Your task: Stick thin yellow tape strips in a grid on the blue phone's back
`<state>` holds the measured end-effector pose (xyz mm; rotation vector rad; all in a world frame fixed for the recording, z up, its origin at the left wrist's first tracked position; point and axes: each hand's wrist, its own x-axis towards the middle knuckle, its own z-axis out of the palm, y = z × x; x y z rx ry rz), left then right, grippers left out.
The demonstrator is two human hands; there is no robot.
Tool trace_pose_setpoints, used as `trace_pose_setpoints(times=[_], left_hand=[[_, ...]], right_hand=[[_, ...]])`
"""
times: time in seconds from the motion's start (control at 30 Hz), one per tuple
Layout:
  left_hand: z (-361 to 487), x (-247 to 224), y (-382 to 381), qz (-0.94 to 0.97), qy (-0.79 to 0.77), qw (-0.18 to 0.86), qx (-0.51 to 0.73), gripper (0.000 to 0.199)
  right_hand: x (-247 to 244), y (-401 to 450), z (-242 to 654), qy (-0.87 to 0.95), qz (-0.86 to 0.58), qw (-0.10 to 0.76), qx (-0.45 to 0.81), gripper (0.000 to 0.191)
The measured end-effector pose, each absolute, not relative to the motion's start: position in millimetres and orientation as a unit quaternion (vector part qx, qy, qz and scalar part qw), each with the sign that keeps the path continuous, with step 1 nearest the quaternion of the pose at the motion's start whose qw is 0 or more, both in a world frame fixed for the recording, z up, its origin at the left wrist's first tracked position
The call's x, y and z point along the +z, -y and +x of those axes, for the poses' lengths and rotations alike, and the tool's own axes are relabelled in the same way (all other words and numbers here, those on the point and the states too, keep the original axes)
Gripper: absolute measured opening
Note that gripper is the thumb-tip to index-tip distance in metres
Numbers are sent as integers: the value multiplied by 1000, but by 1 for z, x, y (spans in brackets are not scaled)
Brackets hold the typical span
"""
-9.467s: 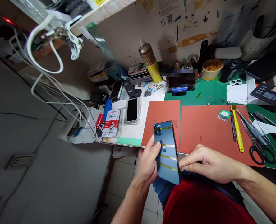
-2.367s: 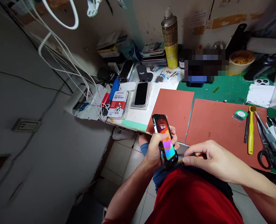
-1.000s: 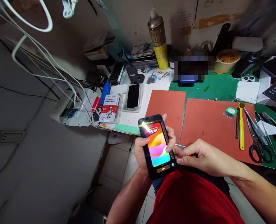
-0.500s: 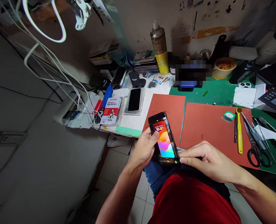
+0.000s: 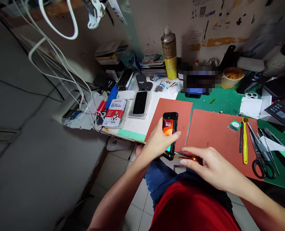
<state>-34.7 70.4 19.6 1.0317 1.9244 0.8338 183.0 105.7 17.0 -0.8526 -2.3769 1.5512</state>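
A black smartphone (image 5: 168, 126) with a lit, colourful lock screen reading 16:40 is gripped in my left hand (image 5: 155, 141), above my lap at the bench's front edge. The thumb of that hand crosses the screen to the right-hand side, hiding its middle; the fingers at the left edge are partly hidden. Just right of the phone, my right hand (image 5: 207, 163) has its thumb and fingers around a thin, shiny orange strip (image 5: 189, 158). What kind of thing the strip is cannot be made out, and the palm hides part of it.
Two reddish-brown mats (image 5: 214, 131) lie along the front of the bench. Scissors (image 5: 259, 160), a yellow-handled brush (image 5: 245, 141) and tweezers are on the right. Another phone (image 5: 140, 102) and a red-white battery box (image 5: 115, 112) sit left. A spray can (image 5: 169, 53) stands behind.
The phone has turned more upright and shifted slightly. My left thumb has swung across its screen to the right. My right hand has drawn slightly away from it, and the orange strip now shows.
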Motion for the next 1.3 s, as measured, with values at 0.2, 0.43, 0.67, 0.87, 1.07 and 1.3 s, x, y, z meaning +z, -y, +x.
trace_pose_setpoints(times=[0.2,0.43,0.67,0.87,1.07,1.3], left_hand=[[-35,17,-100,514,-767,352,154,58],[-18,-8,-101,617,-732,274,92,73],[-18,-22,-93,682,-695,221,58,90],[-20,-27,-87,682,-693,222,72,90],[-31,-17,-88,679,-682,255,100,78],[-47,-3,-88,613,-687,351,171,77]], right_hand=[[-5,-58,205,739,-384,198,518,24],[-41,-5,188,677,-449,238,532,15],[-56,-5,182,669,-475,251,514,22],[-56,-2,178,667,-489,253,503,26],[-39,-7,173,675,-486,273,483,28],[-35,-11,174,676,-476,282,487,18]])
